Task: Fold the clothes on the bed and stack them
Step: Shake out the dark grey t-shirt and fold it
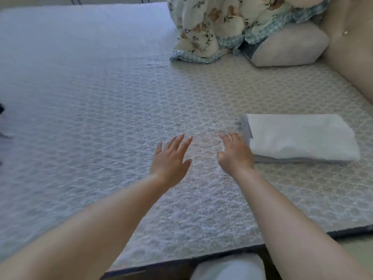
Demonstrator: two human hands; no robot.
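1. Reaching out over the bed (101,87), the left hand (171,158) is hovering with fingers straight and spread, holding nothing.
2. The right hand (235,153) is hanging just beside it, fingers relaxed and empty, close against the left edge of the folded white garment (300,136).
3. That garment is lying flat on the bed's right side.
4. A crumpled floral blanket (214,27) and a grey pillow (288,45) are sitting at the far end.

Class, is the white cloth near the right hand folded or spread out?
Folded: the white cloth lies as a neat rectangle with layered edges showing.
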